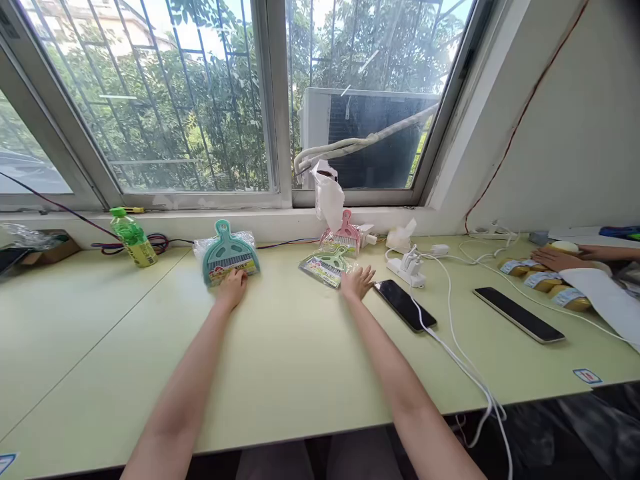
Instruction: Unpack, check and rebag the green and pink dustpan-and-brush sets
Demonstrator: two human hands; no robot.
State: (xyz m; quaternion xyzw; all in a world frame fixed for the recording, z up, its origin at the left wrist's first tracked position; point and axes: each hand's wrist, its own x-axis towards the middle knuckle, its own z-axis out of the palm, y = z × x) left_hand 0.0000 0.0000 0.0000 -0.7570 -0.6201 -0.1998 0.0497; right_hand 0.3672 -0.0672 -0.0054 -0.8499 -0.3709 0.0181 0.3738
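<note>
A teal mini dustpan and brush set point(223, 252) in clear plastic wrap leans at the back of the table, left of the middle. My left hand point(233, 289) is closed at its lower right edge, fingers over the printed label. Right of the middle, a light green dustpan and brush set point(326, 265), also wrapped, lies nearly flat. Beside its right end is my right hand point(356, 283), open with fingers spread; whether it presses on the wrap I cannot tell. Behind the green set, a pink dustpan and brush set point(345, 233) leans near the window wall.
A green-capped bottle point(134, 239) stands back left near a cardboard box point(53, 250). To the right are a black phone point(405, 305), a power strip point(406, 269) with white cables, and another dark phone point(519, 315). Another person's hand point(555, 259) rests by several yellow packages point(543, 280).
</note>
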